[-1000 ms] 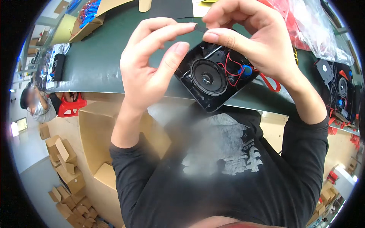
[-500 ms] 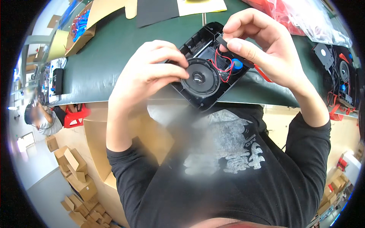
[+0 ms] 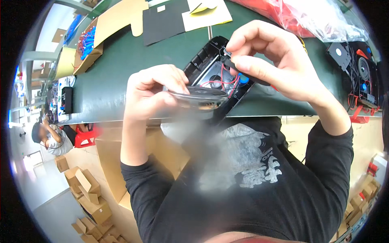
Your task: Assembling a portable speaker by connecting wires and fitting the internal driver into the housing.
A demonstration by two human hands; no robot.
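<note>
We saw the left hand (image 3: 156, 95) gripping the round speaker driver (image 3: 199, 96) by its rim, tilted up over the green table's (image 3: 133, 60) near edge, likely to expose the black housing (image 3: 212, 67) behind. The right hand (image 3: 275, 65) pinched a small black part (image 3: 243, 73) beside the red wires (image 3: 221, 83), fingers closed.
</note>
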